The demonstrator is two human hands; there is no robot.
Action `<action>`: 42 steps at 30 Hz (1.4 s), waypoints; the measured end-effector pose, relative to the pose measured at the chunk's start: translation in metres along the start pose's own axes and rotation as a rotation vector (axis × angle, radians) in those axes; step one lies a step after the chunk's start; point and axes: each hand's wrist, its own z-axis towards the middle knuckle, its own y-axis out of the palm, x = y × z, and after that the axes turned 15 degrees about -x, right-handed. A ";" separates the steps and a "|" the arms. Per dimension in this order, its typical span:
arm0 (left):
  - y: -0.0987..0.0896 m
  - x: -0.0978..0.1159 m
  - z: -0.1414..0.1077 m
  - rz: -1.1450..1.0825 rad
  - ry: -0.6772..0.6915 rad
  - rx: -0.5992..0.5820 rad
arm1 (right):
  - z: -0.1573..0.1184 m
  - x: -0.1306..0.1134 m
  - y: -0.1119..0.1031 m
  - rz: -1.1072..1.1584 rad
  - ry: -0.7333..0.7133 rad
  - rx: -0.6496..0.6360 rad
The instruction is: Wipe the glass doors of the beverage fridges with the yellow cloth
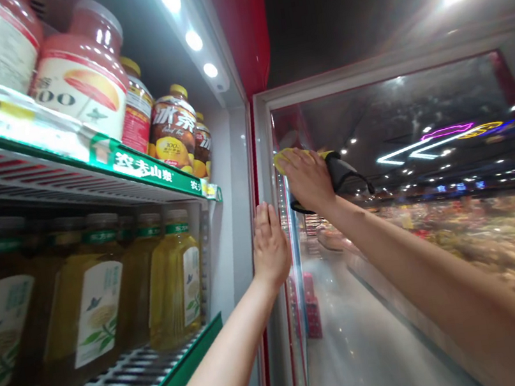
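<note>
My left hand (270,242) lies flat with fingers stretched upward against the grey frame (272,171) on the hinge side of a cooler door. It holds nothing. My right hand (308,179) is raised higher, pressing a yellow cloth (284,158) to the upper inner corner of the door's glass pane (429,174). Only the yellow edge shows past the fingers. A dark grey piece with a black loop (344,172) shows beyond that hand; whether it is part of the cloth or a reflection, I cannot tell.
The door stands open beside cooler shelves. Large red-drink bottles (80,77) and iced tea bottles (173,125) fill the upper shelf (152,170); yellow tea bottles (174,283) stand on the wire shelf (135,379) below. Through the glass, an aisle floor (347,341) and blurred goods (486,236) appear.
</note>
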 end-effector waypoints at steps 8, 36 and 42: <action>-0.004 0.016 0.039 -0.033 -0.064 0.027 | -0.047 0.017 -0.010 -0.038 -0.334 -0.163; -0.008 0.006 0.043 -0.046 0.016 0.027 | -0.002 0.016 -0.019 -0.063 -0.194 -0.163; -0.021 0.001 0.086 -0.019 0.112 0.001 | -0.020 0.071 -0.049 -0.110 -0.043 -0.014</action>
